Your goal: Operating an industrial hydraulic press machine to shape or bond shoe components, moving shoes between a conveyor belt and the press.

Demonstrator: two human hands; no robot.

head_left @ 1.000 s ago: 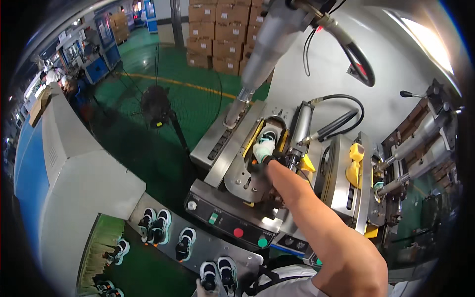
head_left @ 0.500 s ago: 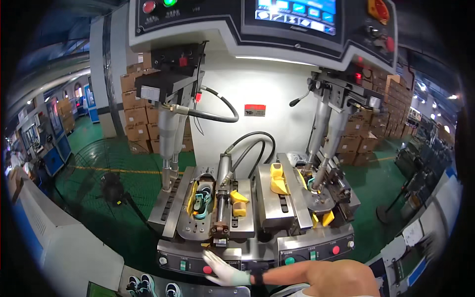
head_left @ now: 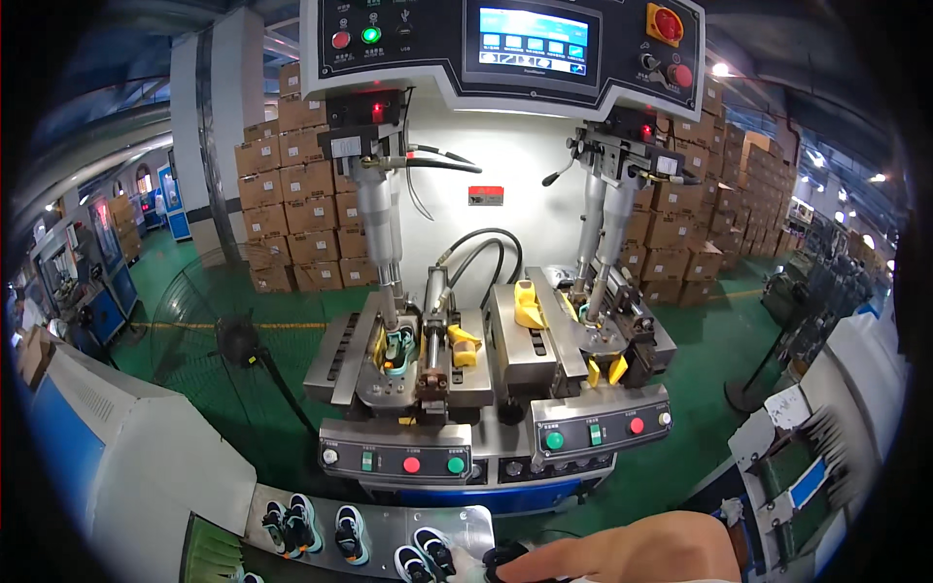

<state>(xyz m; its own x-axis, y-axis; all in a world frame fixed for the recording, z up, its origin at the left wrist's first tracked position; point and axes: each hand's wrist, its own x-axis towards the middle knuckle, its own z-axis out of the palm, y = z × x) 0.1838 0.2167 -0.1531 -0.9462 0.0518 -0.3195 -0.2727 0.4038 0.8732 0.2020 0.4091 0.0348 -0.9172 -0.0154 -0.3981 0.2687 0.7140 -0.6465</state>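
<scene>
A single head-worn fisheye view looks forward and slightly down, squarely facing the tall grey two-station press machine point(head_left: 486, 389) from close range. Its blue touchscreen panel point(head_left: 533, 44) fills the top edge; the steel counter point(head_left: 389, 530) with small shoes lies at the bottom edge.

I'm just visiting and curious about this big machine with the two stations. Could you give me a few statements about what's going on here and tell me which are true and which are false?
1. A small teal and white shoe sits in the left metal press station. True.
2. The touchscreen on the grey control panel is dark. False: it is lit blue.
3. Stacked brown cardboard boxes stand behind the machine. True.
4. A hand rests on the right station's red button. False: the only arm in view, the person's bare forearm, is low at the frame's bottom edge, near the small shoes on the grey tray.
</scene>
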